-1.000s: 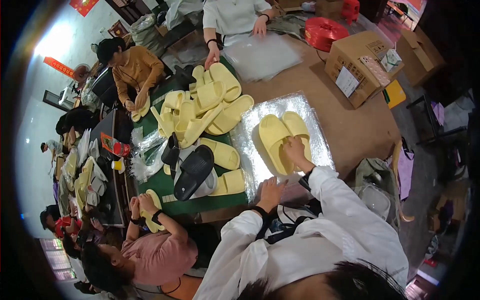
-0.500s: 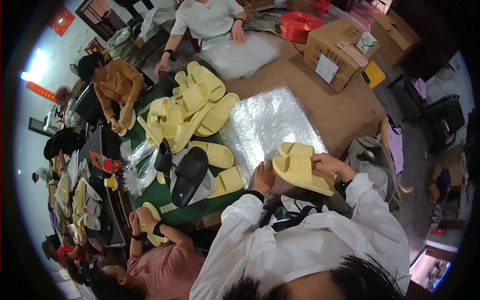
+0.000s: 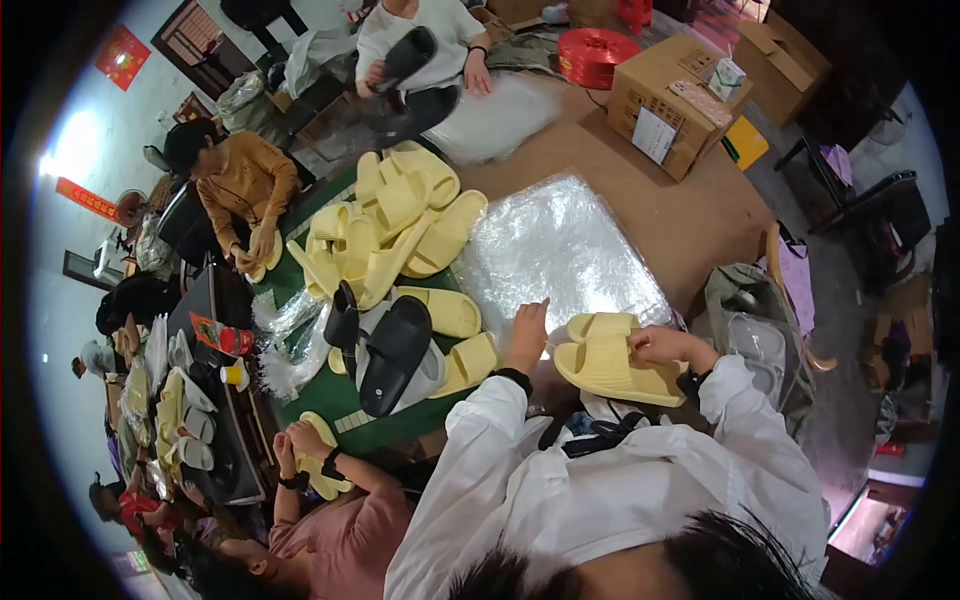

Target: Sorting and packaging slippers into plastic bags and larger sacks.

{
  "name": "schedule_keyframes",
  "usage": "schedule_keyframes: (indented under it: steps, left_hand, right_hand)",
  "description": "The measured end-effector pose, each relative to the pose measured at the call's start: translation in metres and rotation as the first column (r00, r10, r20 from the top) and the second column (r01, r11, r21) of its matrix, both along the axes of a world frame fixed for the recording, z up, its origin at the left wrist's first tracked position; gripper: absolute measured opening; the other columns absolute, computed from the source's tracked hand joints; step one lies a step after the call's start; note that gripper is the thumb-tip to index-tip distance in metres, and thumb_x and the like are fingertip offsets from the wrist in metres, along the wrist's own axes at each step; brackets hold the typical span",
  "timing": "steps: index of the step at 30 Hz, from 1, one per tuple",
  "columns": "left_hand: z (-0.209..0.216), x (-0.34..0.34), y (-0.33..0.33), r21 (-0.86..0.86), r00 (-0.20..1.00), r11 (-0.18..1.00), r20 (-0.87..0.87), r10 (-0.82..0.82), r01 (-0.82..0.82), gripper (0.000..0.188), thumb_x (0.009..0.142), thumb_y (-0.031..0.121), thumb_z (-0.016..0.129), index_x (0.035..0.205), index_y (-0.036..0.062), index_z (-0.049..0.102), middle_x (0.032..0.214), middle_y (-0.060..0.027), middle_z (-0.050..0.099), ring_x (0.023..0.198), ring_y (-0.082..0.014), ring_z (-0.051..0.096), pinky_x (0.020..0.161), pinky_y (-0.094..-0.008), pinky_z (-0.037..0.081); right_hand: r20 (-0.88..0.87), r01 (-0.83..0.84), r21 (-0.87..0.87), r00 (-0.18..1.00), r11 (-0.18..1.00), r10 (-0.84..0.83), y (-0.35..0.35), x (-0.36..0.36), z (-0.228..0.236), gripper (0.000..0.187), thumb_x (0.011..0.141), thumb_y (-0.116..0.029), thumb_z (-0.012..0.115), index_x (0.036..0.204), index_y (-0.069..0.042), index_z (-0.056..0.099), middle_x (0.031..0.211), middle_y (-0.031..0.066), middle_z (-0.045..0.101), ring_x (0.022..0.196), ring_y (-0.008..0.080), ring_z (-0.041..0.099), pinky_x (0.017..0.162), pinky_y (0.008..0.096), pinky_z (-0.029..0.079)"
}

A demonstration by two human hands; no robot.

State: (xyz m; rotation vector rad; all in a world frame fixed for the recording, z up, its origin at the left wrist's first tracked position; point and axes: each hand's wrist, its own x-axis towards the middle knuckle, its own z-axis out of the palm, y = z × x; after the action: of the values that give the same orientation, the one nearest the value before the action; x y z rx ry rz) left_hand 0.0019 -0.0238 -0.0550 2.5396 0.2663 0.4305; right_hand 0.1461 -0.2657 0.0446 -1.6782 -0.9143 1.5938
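A pair of pale yellow slippers (image 3: 615,368) is in my right hand (image 3: 660,346), whose fingers close over the strap at its right side. The slippers are in front of my white-sleeved chest, one behind the other, at the near edge of the table. My left hand (image 3: 527,332) is at the near left edge of a stack of clear plastic bags (image 3: 560,240), fingers stretched forward. It holds nothing I can see, and the slippers are just to its right. The bags lie flat and shiny on the brown tabletop.
Left of the bags, yellow slippers (image 3: 400,205) are heaped on a green surface, with black slippers (image 3: 397,350) and grey ones nearer. Three co-workers sit around; the far one lifts a dark slipper (image 3: 408,55). A cardboard box (image 3: 650,105) and red twine roll (image 3: 600,55) stand at the back.
My right hand has moved slightly left and turned the slippers more level. My left hand's fingers have straightened by the bags. Across the table, a co-worker has raised dark slippers.
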Motion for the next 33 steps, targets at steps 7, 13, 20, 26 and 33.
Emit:
schedule_keyframes:
  steps: [7,13,20,26,33]
  left_hand:
    - [0.043,0.009,0.003,0.12,0.996,0.989,-0.015,0.088,-0.086,0.022,0.07,0.013,0.05,0.089,0.006,0.059,0.085,-0.0112,0.059,0.082,-0.0276,0.055,0.07,-0.0392,0.042]
    - [0.049,0.003,-0.016,0.182,0.976,0.974,0.195,0.1,-0.136,0.032,0.074,0.011,0.047,0.105,0.0097,0.056,0.103,-0.0072,0.057,0.098,-0.0221,0.051,0.088,-0.0353,0.037]
    - [0.049,0.002,-0.036,0.225,0.992,0.969,0.101,0.08,-0.101,0.034,0.077,0.017,0.046,0.111,0.0174,0.054,0.118,-0.0054,0.048,0.114,-0.0243,0.04,0.1,-0.0487,0.021]
    - [0.058,0.009,-0.039,0.225,0.956,0.973,0.294,-0.021,-0.047,0.029,0.074,0.018,0.051,0.102,0.0206,0.057,0.122,-0.0048,0.044,0.12,-0.026,0.033,0.101,-0.0541,0.015]
    - [0.085,-0.018,-0.032,0.202,0.896,0.973,0.402,-0.188,0.113,0.031,0.074,0.014,0.052,0.105,0.0185,0.052,0.131,-0.0078,0.035,0.125,-0.0306,0.025,0.102,-0.0554,0.011]
  right_hand:
    - [0.472,0.131,0.143,0.862,0.981,-0.184,0.022,-0.014,-0.024,0.017,0.073,-0.017,0.052,0.073,0.0,0.053,0.065,0.0114,0.052,0.064,0.0171,0.049,0.061,0.0304,0.041]
    - [0.685,0.103,0.296,0.67,0.95,-0.286,0.017,-0.018,-0.063,0.017,0.07,-0.017,0.054,0.074,-0.001,0.055,0.079,0.0193,0.053,0.077,0.0357,0.05,0.066,0.0427,0.04]
    - [0.758,0.086,0.408,0.523,0.909,-0.39,0.047,-0.035,-0.044,0.012,0.061,-0.001,0.052,0.073,0.001,0.051,0.078,0.0182,0.046,0.081,0.0365,0.043,0.069,0.0439,0.036]
    - [0.682,0.194,0.553,0.454,0.81,-0.574,0.067,-0.032,-0.055,0.021,0.075,-0.01,0.05,0.09,0.003,0.053,0.086,0.0218,0.046,0.085,0.0393,0.041,0.075,0.0445,0.034]
    - [0.633,0.304,0.551,0.455,0.777,-0.627,0.075,-0.028,-0.106,0.039,0.082,-0.008,0.044,0.119,0.004,0.04,0.12,0.0227,0.038,0.115,0.0358,0.031,0.098,0.0406,0.022]
